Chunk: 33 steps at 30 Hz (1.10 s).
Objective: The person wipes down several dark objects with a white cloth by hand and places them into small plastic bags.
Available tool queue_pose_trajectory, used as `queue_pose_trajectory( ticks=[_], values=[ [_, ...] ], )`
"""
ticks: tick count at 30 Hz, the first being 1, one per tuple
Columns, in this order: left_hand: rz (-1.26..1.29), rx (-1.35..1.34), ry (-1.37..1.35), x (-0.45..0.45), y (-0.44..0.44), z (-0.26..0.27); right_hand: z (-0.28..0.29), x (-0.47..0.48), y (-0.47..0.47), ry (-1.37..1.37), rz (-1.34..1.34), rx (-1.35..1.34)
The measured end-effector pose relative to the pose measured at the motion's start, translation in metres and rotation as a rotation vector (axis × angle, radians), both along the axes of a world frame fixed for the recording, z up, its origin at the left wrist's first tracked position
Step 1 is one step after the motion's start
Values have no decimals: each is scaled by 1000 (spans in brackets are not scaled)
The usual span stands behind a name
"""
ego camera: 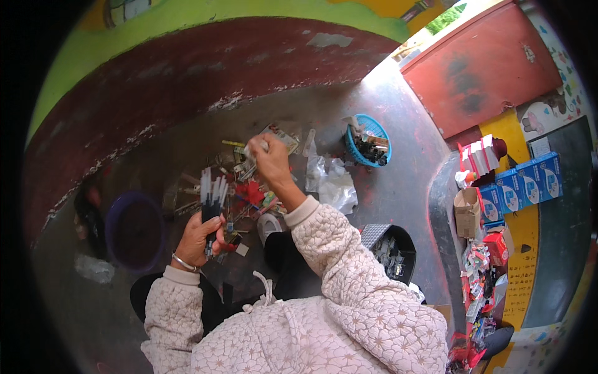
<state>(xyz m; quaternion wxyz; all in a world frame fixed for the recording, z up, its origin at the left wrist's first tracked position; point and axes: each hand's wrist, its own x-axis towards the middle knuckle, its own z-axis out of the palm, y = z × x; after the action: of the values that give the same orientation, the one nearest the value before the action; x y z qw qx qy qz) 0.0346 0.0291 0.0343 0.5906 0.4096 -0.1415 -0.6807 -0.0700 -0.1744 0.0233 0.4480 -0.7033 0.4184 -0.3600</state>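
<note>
My left hand (pixel 198 236) is closed around a bundle of slim black sticks with whitish tips (pixel 213 194), possibly pens or brushes, held upright in the picture. To the right and farther forward, my right hand (pixel 267 156) grips a crumpled whitish piece (pixel 257 147), perhaps plastic or cloth; its fingers partly hide it. Beneath and between both hands, a pile of small mixed items lies on the floor, with a red piece (pixel 250 190) and a yellow stick (pixel 233 143) among them. A printed sheet or packet (pixel 282 136) lies just beyond my right hand.
A blue plastic basket (pixel 349 145) with dark items stands ahead right, near clear plastic bags (pixel 337 187). A purple basin (pixel 108 233) stands left. By my right elbow is a dark container (pixel 413 255) of small pieces. Boxes (pixel 530 189) and heaped goods line the right wall.
</note>
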Motion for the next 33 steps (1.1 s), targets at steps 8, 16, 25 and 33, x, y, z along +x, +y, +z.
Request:
queue_pose_trajectory(
  ticks=[8,16,25,33],
  values=[
    [-60,38,-808,-5,1,-23,13,11,58,269,563,571],
    [-145,68,-129,4,2,-10,7,12,48,77,654,750],
    [-168,-63,270,6,6,-4,5,14,45,13,766,678],
    [-81,-32,324,12,4,-22,20,11,26,172,239,337]
  ],
)
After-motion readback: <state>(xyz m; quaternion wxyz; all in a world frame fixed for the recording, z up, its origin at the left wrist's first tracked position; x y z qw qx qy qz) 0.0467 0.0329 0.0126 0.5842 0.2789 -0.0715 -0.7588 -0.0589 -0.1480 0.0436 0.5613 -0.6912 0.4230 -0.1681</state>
